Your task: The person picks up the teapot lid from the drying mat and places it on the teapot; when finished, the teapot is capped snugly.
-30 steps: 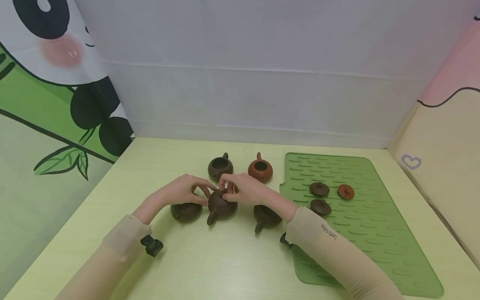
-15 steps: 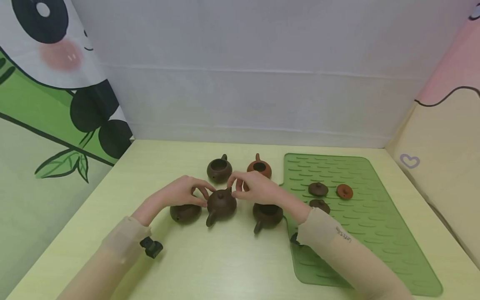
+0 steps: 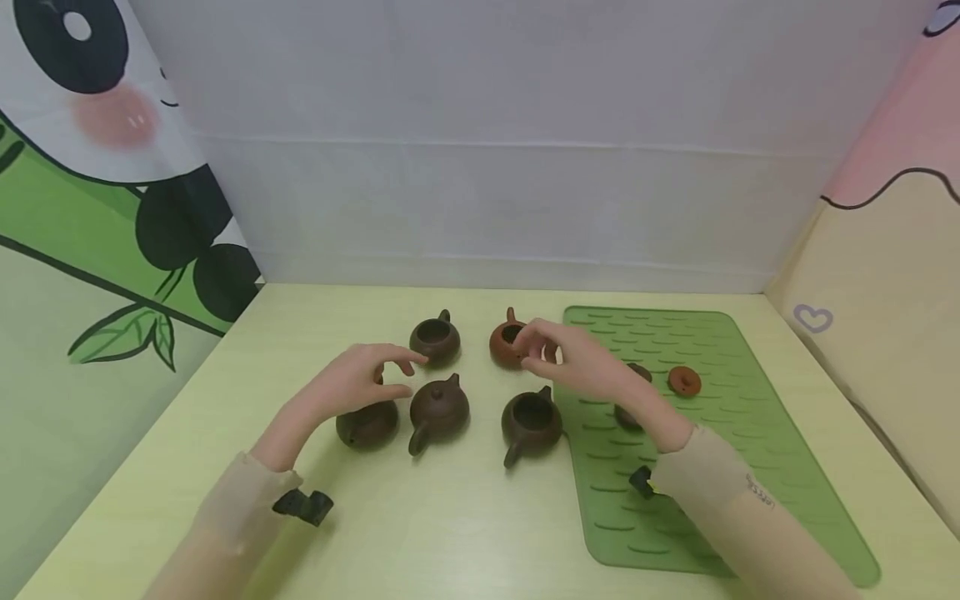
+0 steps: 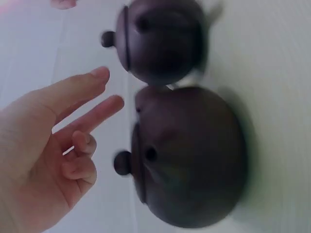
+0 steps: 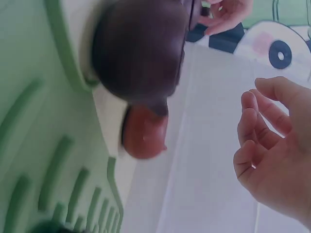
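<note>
My left hand [image 3: 356, 383] hovers just above a dark brown teapot [image 3: 367, 427], fingers loosely bent and holding nothing. Beside it stands another dark teapot [image 3: 439, 412] with its lid on. In the left wrist view, both the nearer teapot [image 4: 194, 160] and the farther one [image 4: 165, 43] wear knobbed lids. My right hand [image 3: 581, 362] is in the air over the mat's left edge, nothing between its relaxed fingers. Its fingertips overlap a reddish-brown lidless teapot [image 3: 504, 346] in the head view. Below it sits a dark lidless teapot [image 3: 528, 429].
At the back stands another lidless dark teapot [image 3: 435, 343]. A green ridged mat [image 3: 720, 467] covers the table's right side. On it lie a reddish lid [image 3: 684, 382] and dark lids [image 3: 626, 418], partly hidden by my right arm. A pale wall cloth [image 3: 480, 208] borders the table's back.
My right hand has let go of the lid knob on the middle dark teapot and moved right toward the mat. My left hand has come off that teapot, drawing slightly left.
</note>
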Available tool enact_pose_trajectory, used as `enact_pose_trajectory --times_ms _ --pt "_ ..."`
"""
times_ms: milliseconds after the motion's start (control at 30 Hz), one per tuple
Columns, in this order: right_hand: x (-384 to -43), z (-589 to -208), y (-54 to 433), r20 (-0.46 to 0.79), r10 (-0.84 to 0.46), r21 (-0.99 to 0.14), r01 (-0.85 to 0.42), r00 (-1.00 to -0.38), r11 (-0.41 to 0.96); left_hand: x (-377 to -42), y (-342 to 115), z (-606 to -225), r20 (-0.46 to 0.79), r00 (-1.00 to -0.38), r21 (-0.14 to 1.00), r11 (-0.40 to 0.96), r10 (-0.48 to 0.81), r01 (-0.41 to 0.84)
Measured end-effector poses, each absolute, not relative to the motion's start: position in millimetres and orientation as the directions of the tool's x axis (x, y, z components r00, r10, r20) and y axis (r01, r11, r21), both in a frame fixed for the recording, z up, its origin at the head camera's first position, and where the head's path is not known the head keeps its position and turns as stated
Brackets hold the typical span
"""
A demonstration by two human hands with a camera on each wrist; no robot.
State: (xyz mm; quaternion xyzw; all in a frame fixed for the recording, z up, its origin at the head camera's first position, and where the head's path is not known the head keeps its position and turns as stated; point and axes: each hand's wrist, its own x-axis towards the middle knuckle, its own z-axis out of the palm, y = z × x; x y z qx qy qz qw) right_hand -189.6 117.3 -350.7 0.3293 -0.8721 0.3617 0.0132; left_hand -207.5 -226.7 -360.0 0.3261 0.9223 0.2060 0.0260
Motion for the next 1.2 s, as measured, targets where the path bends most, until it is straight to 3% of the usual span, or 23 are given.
enact_pose_trajectory --times_ms 167,467,733,967,1200 --pt "-184 -343 142 0.291 -0.497 -0.613 -0.559 -0.817 0.559 -190 -207 -351 0.202 -0.801 0.428 0.685 0.563 0.589" --pt "-181 -342 186 0.363 -0.400 -0.578 -0.540 -0.842 0.611 -170 -168 -358 0.244 -0.794 0.548 0.597 0.556 0.586" --pt "-174 -343 213 0.416 -0.379 -0.532 -0.559 -0.827 0.636 -163 -138 -378 0.144 -0.802 0.608 0.588 0.579 0.534" --pt "-170 -351 225 0.384 -0.383 -0.502 -0.538 -0.840 0.677 -157 -124 -386 0.070 -0.800 0.594 0.619 0.596 0.513" --pt "-170 -367 236 0.432 -0.443 -0.471 -0.616 -0.785 0.632 -154 -115 -391 0.004 -0.809 0.658 0.608 0.588 0.445"
